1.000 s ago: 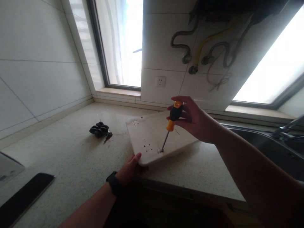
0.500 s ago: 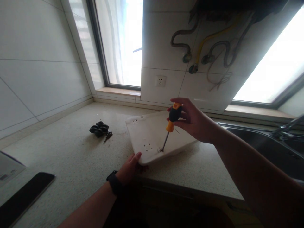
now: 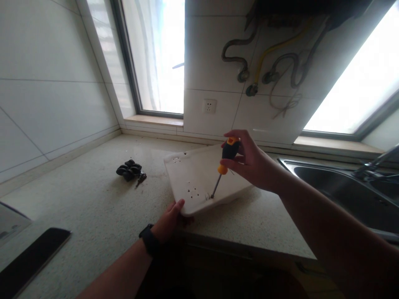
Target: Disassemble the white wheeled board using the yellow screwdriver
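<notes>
Left hand (image 3: 174, 211): closed on the near left corner of the panel (image 3: 202, 172), thumb on top, fingers mostly hidden beneath; watch (image 3: 149, 240) at the wrist. Right hand (image 3: 247, 160): wrapped round the black and yellow grip of the screwdriver (image 3: 230, 150), shaft slanting down to the panel

Panel: one, white, on the counter (image 3: 106, 236), near its front edge; small holes grouped at the left side, thin dark marks beside the screwdriver tip; whether the held corner is raised, cannot tell

Step in hand, as judged: working the screwdriver at a point by the panel's near edge — what sits under the tip is too small to make out. Next move, as judged: calls for a firm left-hand hold, tip kept seated, grip turned in line with the shaft

Surface: speckled, pale; black pieces (image 3: 129, 170), clumped, left of the panel and apart from it; small screws (image 3: 141, 179), probably, just beside them; dark slab (image 3: 34, 259) and white box (image 3: 12, 226), far left; sink (image 3: 330, 185) with tap (image 3: 370, 168), right

Room: tiled walls; bright windows (image 3: 162, 62), left and right; socket (image 3: 209, 106); grey hoses (image 3: 233, 43) and yellow pipe (image 3: 264, 54) on the wall — dim light throughout
</notes>
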Tool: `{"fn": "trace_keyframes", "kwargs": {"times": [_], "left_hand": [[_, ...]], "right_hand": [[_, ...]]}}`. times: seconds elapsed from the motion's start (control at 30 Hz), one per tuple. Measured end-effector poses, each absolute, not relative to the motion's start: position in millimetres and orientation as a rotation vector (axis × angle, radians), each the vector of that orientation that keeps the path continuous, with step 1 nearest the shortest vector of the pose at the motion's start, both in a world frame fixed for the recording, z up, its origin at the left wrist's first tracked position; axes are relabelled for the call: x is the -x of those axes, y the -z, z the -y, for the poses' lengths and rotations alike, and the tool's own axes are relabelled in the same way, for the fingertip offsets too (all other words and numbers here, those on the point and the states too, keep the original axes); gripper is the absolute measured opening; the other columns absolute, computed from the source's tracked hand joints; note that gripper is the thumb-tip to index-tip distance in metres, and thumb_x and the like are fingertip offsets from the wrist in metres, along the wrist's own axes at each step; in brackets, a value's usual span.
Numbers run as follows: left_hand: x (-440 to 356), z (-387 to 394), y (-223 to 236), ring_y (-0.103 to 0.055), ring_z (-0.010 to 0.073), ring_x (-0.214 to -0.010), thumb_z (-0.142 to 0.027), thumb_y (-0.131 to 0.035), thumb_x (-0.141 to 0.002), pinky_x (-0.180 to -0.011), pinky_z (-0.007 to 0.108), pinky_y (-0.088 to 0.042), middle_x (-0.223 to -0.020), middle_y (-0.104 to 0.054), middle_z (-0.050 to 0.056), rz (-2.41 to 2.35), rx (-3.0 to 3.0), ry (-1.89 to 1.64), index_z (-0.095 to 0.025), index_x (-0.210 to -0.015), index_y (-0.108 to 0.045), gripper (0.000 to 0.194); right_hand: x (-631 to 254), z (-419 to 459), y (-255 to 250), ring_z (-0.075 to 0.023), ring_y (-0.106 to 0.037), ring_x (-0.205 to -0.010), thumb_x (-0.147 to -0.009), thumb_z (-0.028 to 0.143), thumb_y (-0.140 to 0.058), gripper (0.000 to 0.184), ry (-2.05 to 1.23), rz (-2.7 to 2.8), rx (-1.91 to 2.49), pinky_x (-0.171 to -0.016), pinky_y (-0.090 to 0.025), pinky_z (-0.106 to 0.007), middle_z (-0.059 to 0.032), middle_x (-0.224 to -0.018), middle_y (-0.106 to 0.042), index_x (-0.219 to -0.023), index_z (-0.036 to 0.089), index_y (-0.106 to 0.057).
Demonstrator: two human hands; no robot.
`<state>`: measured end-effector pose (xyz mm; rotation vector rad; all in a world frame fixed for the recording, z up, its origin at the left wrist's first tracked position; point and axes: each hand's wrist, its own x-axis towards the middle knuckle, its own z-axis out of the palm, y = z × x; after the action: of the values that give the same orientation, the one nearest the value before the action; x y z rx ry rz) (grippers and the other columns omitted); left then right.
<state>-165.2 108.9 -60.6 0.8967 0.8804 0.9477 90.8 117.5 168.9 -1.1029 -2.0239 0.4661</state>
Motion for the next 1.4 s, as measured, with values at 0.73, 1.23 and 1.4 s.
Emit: {"fn": "trace_keyframes", "kwargs": {"times": [0.73, 1.23, 1.4], "left_hand": [[164.4, -106.9, 54.0, -0.065, 0.0198, -0.062, -0.075, -0.064, -0.080, -0.057, 0.031, -0.047, -0.075, -0.071, 0.008, -0.889, -0.949, -0.942, -0.013, -0.107, -0.058, 0.068], [164.9, -106.2, 52.4, -0.066, 0.0209, -0.065, -0.074, -0.064, -0.080, -0.060, 0.033, -0.048, -0.080, -0.071, 0.009, -0.900, -0.928, -0.922, -0.013, -0.115, -0.057, 0.071], [165.2, -106.5, 53.2, -0.066, 0.0205, -0.063, -0.076, -0.063, -0.080, -0.059, 0.032, -0.047, -0.077, -0.071, 0.009, -0.918, -0.963, -0.937, -0.012, -0.112, -0.059, 0.072]], "right_hand": [[-82.9, -135.4, -170.1, -0.0184, -0.059, -0.075, -0.070, 0.047, -0.089, 0.068, -0.330, 1.906, 1.198, -0.067, -0.056, -0.037, -0.0005, -0.090, -0.057, -0.121, 0.027, -0.049], [-87.2, -129.4, -178.8, -0.0155, -0.057, -0.069, -0.073, 0.049, -0.087, 0.056, -0.296, 1.995, 1.194, -0.061, -0.053, -0.033, -0.0006, -0.090, -0.058, -0.114, 0.027, -0.057], [-90.9, -130.2, -176.4, -0.0214, -0.068, -0.096, -0.078, 0.028, -0.080, 0.064, -0.624, 1.945, 0.997, -0.086, -0.059, -0.041, -0.0055, -0.113, -0.063, -0.133, 0.029, -0.047]]}}
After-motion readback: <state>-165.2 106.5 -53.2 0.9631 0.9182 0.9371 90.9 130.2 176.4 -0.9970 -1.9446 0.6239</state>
